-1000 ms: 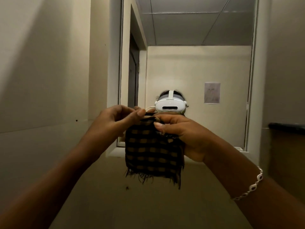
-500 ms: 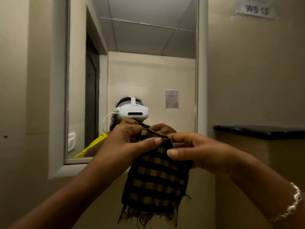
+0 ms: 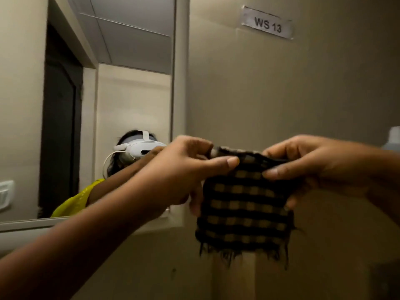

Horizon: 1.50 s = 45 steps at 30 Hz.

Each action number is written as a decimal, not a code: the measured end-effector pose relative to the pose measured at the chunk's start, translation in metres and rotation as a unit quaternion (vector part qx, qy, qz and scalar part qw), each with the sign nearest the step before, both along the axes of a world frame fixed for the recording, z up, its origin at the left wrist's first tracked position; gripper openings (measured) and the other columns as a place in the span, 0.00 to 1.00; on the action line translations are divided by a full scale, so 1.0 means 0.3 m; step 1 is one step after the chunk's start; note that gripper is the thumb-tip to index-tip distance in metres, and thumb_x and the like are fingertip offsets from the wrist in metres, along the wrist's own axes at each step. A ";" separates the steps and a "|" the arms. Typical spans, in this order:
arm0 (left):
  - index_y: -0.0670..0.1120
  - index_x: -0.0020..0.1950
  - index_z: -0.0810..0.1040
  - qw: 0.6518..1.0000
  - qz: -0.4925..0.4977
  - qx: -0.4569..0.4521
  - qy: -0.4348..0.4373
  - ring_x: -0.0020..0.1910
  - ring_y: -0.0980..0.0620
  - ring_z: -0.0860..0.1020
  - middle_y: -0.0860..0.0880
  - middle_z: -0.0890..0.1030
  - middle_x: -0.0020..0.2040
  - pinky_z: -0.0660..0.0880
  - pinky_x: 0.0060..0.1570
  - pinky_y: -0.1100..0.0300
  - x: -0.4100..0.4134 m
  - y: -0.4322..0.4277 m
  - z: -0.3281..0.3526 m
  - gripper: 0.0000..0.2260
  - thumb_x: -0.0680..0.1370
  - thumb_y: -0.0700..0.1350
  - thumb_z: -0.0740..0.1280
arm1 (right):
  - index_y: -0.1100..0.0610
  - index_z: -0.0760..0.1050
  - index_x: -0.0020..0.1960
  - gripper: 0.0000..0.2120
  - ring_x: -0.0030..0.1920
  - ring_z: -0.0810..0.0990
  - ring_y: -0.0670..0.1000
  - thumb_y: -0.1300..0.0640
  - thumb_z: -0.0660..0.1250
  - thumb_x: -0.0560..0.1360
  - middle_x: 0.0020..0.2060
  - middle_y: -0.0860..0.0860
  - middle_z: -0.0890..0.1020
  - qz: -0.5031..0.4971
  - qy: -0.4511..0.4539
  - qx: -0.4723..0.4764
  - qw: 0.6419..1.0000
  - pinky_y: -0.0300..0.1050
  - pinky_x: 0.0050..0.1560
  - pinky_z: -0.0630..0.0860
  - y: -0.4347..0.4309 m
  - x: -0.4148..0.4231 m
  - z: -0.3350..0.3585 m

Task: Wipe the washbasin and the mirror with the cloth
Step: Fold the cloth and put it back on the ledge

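Observation:
A dark cloth (image 3: 244, 204) with tan checks and a frayed lower edge hangs in the air in front of the wall. My left hand (image 3: 184, 169) pinches its top left corner and my right hand (image 3: 307, 167) pinches its top right corner, so it hangs folded between them. The mirror (image 3: 108, 83) in its pale frame fills the left half of the view, to the left of the cloth. It reflects a person with a white headset and a yellow sleeve. No washbasin is in view.
A label reading WS 13 (image 3: 268, 24) is stuck high on the beige wall to the right of the mirror. A pale bottle top (image 3: 394, 137) shows at the right edge. A white switch plate (image 3: 5, 194) appears in the mirror at far left.
The view has swung right: the mirror slid to the left and the WS 13 label came in. Both hands kept hold of the cloth and now hold it wider, right of the mirror.

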<state>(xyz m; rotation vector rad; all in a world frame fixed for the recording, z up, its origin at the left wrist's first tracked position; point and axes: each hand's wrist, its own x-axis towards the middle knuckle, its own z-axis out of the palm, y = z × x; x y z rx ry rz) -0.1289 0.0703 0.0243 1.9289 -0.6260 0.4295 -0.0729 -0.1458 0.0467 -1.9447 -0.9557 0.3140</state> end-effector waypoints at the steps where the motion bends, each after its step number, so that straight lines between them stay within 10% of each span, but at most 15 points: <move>1: 0.37 0.47 0.78 1.000 -0.009 -0.003 0.013 0.17 0.54 0.73 0.46 0.81 0.32 0.63 0.15 0.69 0.014 -0.035 0.020 0.19 0.65 0.50 0.67 | 0.66 0.78 0.52 0.31 0.40 0.83 0.54 0.53 0.80 0.54 0.44 0.61 0.83 -0.010 -0.007 0.001 1.000 0.42 0.32 0.81 -0.037 0.005 0.028; 9: 0.39 0.58 0.75 0.999 -0.013 -0.030 0.034 0.30 0.51 0.83 0.42 0.83 0.49 0.80 0.26 0.63 0.148 -0.217 0.179 0.14 0.76 0.45 0.65 | 0.62 0.82 0.47 0.27 0.44 0.84 0.55 0.54 0.80 0.51 0.42 0.58 0.84 -0.073 -0.068 -0.023 0.995 0.43 0.35 0.81 -0.210 0.096 0.244; 18: 0.41 0.49 0.74 0.998 0.056 -0.024 -0.024 0.39 0.49 0.81 0.45 0.80 0.45 0.81 0.34 0.59 0.362 -0.275 0.249 0.04 0.78 0.42 0.65 | 0.61 0.77 0.49 0.06 0.49 0.81 0.54 0.67 0.63 0.74 0.45 0.56 0.80 -0.159 -0.156 0.009 0.975 0.46 0.44 0.82 -0.214 0.320 0.316; 32: 0.36 0.47 0.74 0.984 0.126 0.100 -0.080 0.51 0.35 0.78 0.33 0.78 0.49 0.77 0.53 0.39 0.537 -0.285 0.056 0.08 0.76 0.42 0.66 | 0.54 0.74 0.45 0.08 0.46 0.78 0.49 0.67 0.63 0.75 0.43 0.52 0.78 -0.117 -0.227 0.022 0.967 0.40 0.48 0.76 -0.216 0.556 0.033; 38: 0.45 0.46 0.75 0.968 0.133 0.175 -0.124 0.41 0.51 0.77 0.46 0.77 0.43 0.75 0.39 0.59 0.531 -0.282 0.040 0.04 0.76 0.45 0.67 | 0.57 0.75 0.49 0.07 0.47 0.77 0.48 0.66 0.63 0.75 0.45 0.52 0.78 -0.106 -0.238 -0.009 0.966 0.40 0.50 0.76 -0.252 0.525 0.008; 45: 0.46 0.54 0.78 0.912 0.219 0.291 -0.189 0.46 0.51 0.77 0.50 0.79 0.51 0.73 0.43 0.57 0.493 -0.297 0.025 0.10 0.77 0.50 0.66 | 0.53 0.75 0.48 0.07 0.47 0.77 0.46 0.64 0.65 0.74 0.44 0.49 0.79 -0.095 -0.251 -0.035 0.963 0.37 0.48 0.72 -0.275 0.496 -0.017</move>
